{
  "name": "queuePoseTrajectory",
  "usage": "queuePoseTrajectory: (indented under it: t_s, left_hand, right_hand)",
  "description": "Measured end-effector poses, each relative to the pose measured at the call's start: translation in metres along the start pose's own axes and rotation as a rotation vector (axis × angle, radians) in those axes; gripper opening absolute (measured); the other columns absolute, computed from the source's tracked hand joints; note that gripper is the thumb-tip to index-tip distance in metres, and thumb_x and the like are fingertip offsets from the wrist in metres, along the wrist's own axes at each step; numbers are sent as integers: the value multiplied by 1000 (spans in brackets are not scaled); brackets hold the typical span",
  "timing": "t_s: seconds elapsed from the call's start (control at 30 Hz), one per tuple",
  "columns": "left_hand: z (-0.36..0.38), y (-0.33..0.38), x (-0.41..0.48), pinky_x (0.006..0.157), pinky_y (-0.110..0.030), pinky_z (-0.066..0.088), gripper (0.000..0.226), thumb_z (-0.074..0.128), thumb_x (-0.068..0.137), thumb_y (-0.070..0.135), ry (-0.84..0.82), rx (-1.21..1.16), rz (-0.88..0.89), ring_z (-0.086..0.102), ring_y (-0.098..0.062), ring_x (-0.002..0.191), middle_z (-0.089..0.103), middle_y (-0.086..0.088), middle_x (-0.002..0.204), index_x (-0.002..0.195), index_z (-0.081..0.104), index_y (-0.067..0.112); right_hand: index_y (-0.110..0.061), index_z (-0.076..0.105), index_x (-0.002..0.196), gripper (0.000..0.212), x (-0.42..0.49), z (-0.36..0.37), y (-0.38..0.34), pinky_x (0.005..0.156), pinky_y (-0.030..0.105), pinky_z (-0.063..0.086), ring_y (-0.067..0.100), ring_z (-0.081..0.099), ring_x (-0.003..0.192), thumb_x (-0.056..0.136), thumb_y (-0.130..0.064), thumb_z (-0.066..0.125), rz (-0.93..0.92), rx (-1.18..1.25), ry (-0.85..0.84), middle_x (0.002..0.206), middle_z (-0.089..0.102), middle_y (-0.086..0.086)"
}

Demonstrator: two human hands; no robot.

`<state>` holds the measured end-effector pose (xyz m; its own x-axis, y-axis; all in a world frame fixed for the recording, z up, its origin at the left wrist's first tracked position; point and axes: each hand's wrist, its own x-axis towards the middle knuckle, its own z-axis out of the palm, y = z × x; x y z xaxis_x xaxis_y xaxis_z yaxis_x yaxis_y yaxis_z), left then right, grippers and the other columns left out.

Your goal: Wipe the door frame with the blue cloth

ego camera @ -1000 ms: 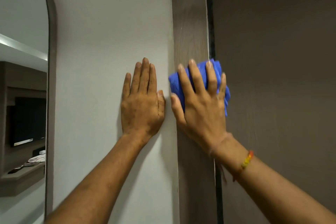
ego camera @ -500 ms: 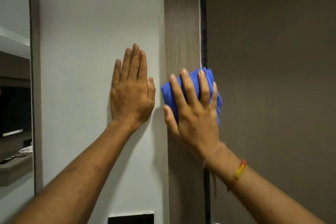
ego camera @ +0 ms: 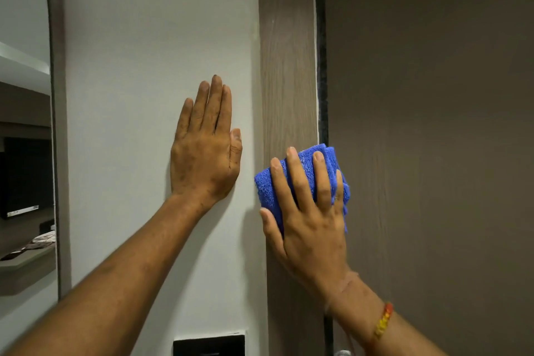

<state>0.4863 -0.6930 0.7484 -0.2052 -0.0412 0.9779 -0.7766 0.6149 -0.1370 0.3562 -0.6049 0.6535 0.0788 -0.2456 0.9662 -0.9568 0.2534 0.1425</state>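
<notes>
A vertical wood-grain door frame (ego camera: 287, 66) runs down the middle of the view. My right hand (ego camera: 309, 217) lies flat on it, pressing a folded blue cloth (ego camera: 268, 191) against the frame; most of the cloth is hidden under my fingers and palm. My left hand (ego camera: 206, 147) is flat on the white wall (ego camera: 150, 66) just left of the frame, fingers together and pointing up, holding nothing.
The brown door (ego camera: 433, 124) fills the right side, with a dark gap (ego camera: 322, 66) beside the frame. An arched mirror (ego camera: 26, 124) edges the wall at far left. A black switch plate (ego camera: 209, 344) sits low on the wall.
My right hand and the cloth have slid down the frame. My left hand stays flat on the wall. The view has tilted down a little.
</notes>
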Motion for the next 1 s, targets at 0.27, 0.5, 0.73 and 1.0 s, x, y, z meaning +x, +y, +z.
queuePoseTrajectory:
  t_s: [0.27, 0.5, 0.73, 1.0]
  left_hand:
    - [1, 3, 0, 121, -40, 5, 59, 21, 96, 30, -18, 18, -8, 1, -22, 147, 4, -12, 159, 148, 4, 8]
    - [1, 0, 1, 121, -40, 5, 60, 21, 96, 31, -18, 15, 1, 1, -23, 147, 4, -12, 159, 148, 4, 8]
    - [1, 1, 0, 120, -41, 6, 59, 23, 96, 29, -13, 1, 4, 3, -24, 147, 7, -13, 159, 148, 6, 8]
    - [0, -2, 0, 120, -41, 6, 59, 22, 96, 29, -26, 22, 27, 2, -24, 147, 7, -13, 159, 148, 6, 7]
  right_hand:
    - [-21, 18, 146, 64, 167, -32, 14, 113, 65, 9, 38, 8, 144, 93, -51, 31, 90, 65, 64, 157, 20, 10]
    - [-18, 19, 147, 66, 95, -14, -2, 114, 63, 13, 36, 13, 144, 92, -53, 33, 95, 60, 105, 156, 23, 11]
    - [-21, 20, 146, 63, 131, -25, 7, 112, 65, 12, 37, 12, 144, 92, -52, 33, 44, 33, 50, 155, 25, 9]
    - [-19, 10, 148, 72, 147, -21, 0, 114, 63, 3, 37, 3, 145, 91, -57, 32, 114, 48, 105, 159, 12, 10]
